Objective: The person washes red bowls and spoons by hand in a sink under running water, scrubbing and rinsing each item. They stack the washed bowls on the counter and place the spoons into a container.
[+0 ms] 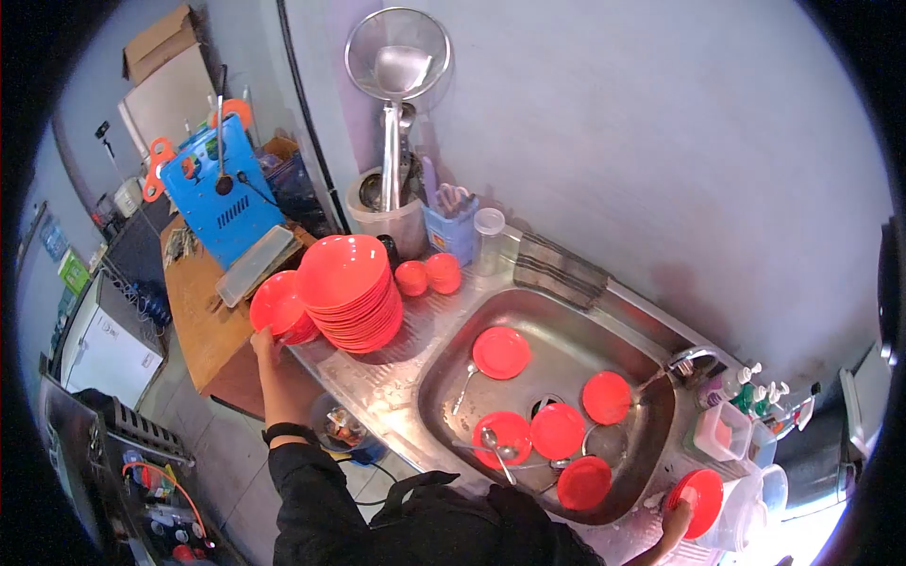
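Note:
My left hand (265, 341) is closed on the near rim of a short stack of red bowls (276, 300), at the left end of the steel counter. Beside it stands a tall stack of large red bowls (347, 292). At the lower right, my right hand (677, 519) grips a few red plates (700, 502) by their edge. Between my hands, the steel sink (566, 325) holds several small red plates (558, 431), with spoons (490, 439) among them.
Small red bowls (444, 273), a blue utensil basket (451, 230) and a tub of ladles (389, 223) stand behind the tall stack. A faucet (694, 357), bottles (725, 388) and plastic containers (723, 431) line the right side. A blue machine (223, 196) stands at the left.

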The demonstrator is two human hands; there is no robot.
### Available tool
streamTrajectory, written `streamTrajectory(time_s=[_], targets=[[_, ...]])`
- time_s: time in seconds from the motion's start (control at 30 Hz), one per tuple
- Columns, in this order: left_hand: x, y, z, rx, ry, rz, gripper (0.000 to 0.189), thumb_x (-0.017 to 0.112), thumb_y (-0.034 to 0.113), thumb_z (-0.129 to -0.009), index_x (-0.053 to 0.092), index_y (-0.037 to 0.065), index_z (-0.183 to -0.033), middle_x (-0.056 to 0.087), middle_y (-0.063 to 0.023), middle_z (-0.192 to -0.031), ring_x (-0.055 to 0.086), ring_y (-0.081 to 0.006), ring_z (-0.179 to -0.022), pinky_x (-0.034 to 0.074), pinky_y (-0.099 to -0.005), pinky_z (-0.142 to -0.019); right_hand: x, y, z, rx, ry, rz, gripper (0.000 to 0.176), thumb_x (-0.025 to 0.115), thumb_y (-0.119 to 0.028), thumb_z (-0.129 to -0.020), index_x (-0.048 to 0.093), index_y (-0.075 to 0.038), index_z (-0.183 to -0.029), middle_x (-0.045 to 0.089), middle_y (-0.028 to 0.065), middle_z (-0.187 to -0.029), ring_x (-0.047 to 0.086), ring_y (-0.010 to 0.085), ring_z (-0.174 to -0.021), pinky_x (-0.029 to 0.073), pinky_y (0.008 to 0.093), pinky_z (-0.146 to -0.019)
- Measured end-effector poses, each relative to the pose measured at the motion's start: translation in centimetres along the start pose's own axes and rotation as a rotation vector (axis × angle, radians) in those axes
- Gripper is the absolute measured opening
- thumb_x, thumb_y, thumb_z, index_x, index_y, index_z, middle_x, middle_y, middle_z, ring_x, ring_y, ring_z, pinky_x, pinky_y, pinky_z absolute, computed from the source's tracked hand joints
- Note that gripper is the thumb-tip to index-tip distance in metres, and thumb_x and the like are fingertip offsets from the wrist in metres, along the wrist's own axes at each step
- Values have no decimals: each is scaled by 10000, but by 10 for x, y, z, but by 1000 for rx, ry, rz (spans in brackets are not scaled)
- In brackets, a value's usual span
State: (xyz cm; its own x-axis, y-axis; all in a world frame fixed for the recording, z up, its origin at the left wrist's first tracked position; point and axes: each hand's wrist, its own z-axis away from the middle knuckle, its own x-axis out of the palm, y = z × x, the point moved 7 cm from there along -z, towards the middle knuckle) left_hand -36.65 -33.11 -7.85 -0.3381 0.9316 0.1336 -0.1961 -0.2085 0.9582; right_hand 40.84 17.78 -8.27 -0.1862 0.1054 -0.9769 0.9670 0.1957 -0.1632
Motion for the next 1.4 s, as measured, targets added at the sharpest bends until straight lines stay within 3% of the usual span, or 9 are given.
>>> streamTrajectory(time_s=[0.3, 0.33, 0.37, 0.53, 0.83, 1.07, 1.13, 1.2, 1.4], targets=[[-26, -30, -96, 453, 0, -421, 404, 596, 314, -684, 524, -51, -841, 525, -99, -681, 496, -196, -600, 434, -343, -497, -43, -15, 18, 198, 116, -174, 166, 559, -119, -595, 530, 22, -677, 511, 227, -660, 512, 363, -659, 394, 405, -569], [-7, -23, -59, 263, -128, 63, 477, 633, 240, -656, 437, -109, -916, 474, -152, -849, 478, -202, -696, 495, -354, -503, -51, -20, 20, 241, 106, -229, 172, 556, -116, -599, 538, 30, -686, 513, 233, -658, 516, 370, -658, 398, 409, -574], [-28, -36, -111, 183, -8, -467, 547, 661, 261, -625, 432, -106, -959, 483, -166, -858, 472, -188, -698, 478, -375, -498, -49, -17, 21, 241, 116, -241, 181, 546, -115, -611, 542, 32, -717, 515, 236, -676, 517, 370, -678, 401, 410, -594], [-31, -21, -105, 290, 149, -569, 496, 636, 244, -650, 411, -73, -958, 469, -160, -835, 472, -198, -688, 462, -376, -505, -60, -26, 23, 229, 106, -196, 190, 466, -115, -680, 561, 6, -790, 539, 215, -730, 527, 355, -717, 408, 413, -643], [17, 18, 67, 864, 578, -236, 409, 590, 213, -694, 373, -13, -957, 444, -150, -795, 471, -216, -672, 432, -377, -519, -101, -69, 33, 203, 277, 12, 236, 424, -59, -661, 567, -95, -845, 558, 103, -675, 524, 246, -736, 372, 330, -691], [129, 25, 280, 1239, -187, -268, 273, 539, 96, -723, 367, -30, -894, 392, -126, -862, 402, -239, -831, 328, -341, -776, -66, -135, 13, 105, 156, -511, 205, 484, -39, -664, 547, -44, -859, 568, 100, -744, 530, 224, -730, 391, 321, -665], [158, 13, 328, 1429, -455, -376, 230, 524, 81, -706, 422, -8, -892, 404, -130, -886, 387, -265, -866, 297, -370, -796, -20, -146, -2, 167, 49, -1224, 141, 470, -33, -721, 542, -13, -840, 564, 76, -750, 530, 164, -753, 399, 289, -656], [179, -15, 352, 1531, -642, -670, 220, 523, 50, -677, 470, 39, -890, 411, -146, -943, 390, -276, -891, 283, -384, -800, -11, -164, -18, 81, 16, -1309, 150, 448, -56, -754, 528, -8, -871, 555, 67, -780, 521, 148, -770, 397, 275, -672], [187, -91, 349, 1078, -1019, -1137, 348, 552, 184, -658, 464, 85, -980, 385, -182, -1058, 352, -330, -1024, 238, -467, -863, 37, -197, -41, 317, -282, -2202, 233, 383, -115, -817, 449, -5, -1011, 517, 84, -974, 490, 189, -908, 364, 309, -816]])
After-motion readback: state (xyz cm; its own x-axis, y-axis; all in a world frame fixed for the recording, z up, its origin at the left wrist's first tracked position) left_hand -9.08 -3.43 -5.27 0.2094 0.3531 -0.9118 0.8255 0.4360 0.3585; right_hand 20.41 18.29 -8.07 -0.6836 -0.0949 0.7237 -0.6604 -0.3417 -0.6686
